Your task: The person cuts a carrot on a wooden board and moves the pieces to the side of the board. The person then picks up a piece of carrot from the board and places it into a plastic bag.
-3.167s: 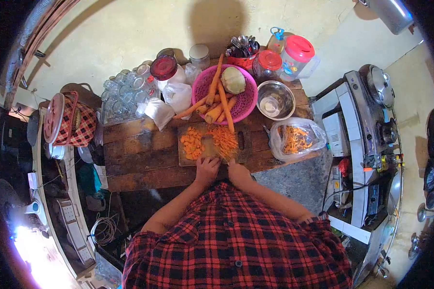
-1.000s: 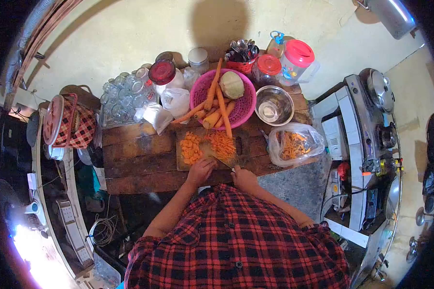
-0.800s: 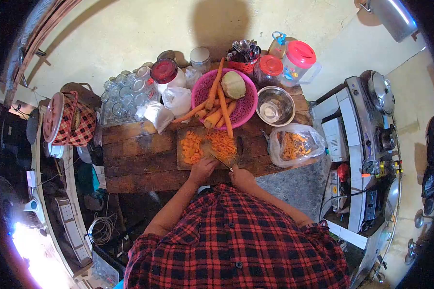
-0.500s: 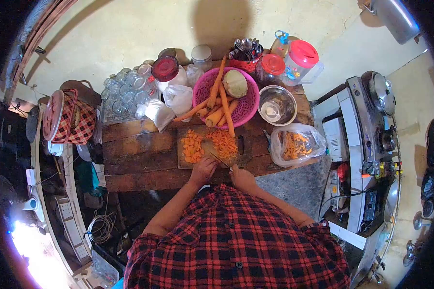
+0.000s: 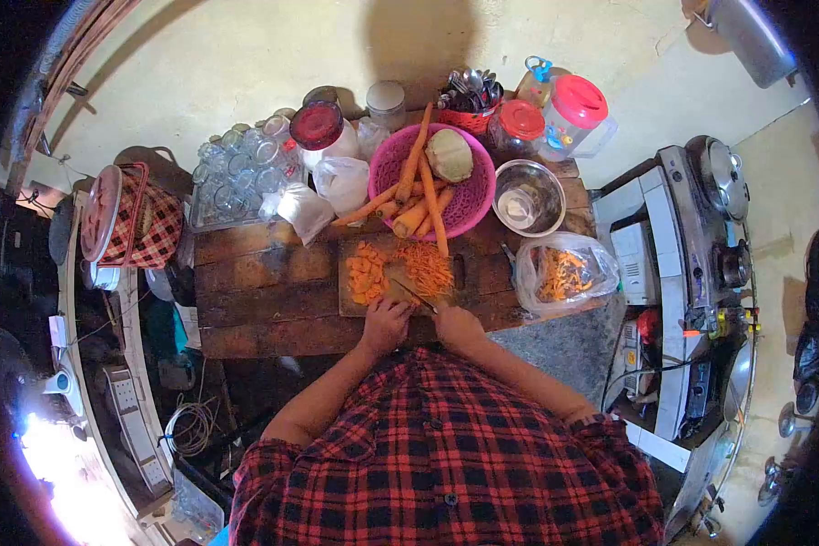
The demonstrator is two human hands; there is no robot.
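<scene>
My right hand [image 5: 457,328] is closed around the handle of a knife [image 5: 417,298]. Its blade slants up and left across the near side of a wooden cutting board [image 5: 394,270]. Beside the blade, my left hand [image 5: 387,326] has its fingers bent and pressed down on carrot at the board's near edge; the piece beneath them is mostly hidden. Flat carrot slices [image 5: 366,275] are heaped on the board's left part. Thin carrot strips [image 5: 428,268] cover its right part.
Behind the board stands a pink basket [image 5: 488,196] with whole carrots [image 5: 412,218] and a pale round vegetable [image 5: 449,155]. To the right are a metal bowl [image 5: 555,209] and a plastic bag [image 5: 601,282] of orange peelings. Glasses [image 5: 241,173] and jars [image 5: 317,127] fill the back left.
The whole view has shifted slightly. The knife blade and both hands remain close together at the board's near edge, with the knife still in my right hand.
</scene>
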